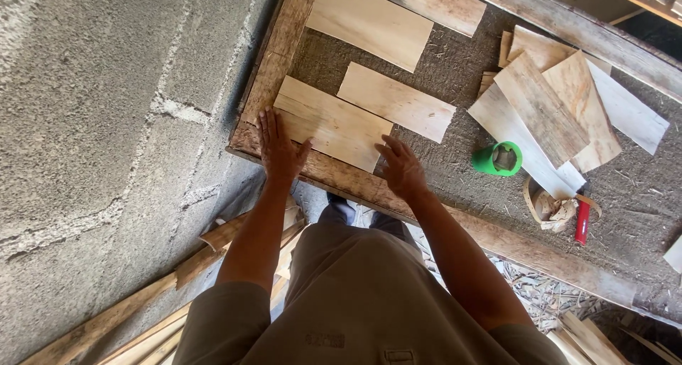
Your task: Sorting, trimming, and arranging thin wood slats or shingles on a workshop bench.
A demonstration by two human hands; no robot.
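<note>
Hands rest flat and spread, left hand (278,148) and right hand (402,167), on a thin wood sheet (332,122) at the bench's (455,134) near corner. It looks light, stiff, splintery; best held by its short edges

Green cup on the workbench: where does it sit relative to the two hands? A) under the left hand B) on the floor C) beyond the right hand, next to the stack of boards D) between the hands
C: the green cup stands past the right hand, beside the stack of boards, far from the left hand.
</note>
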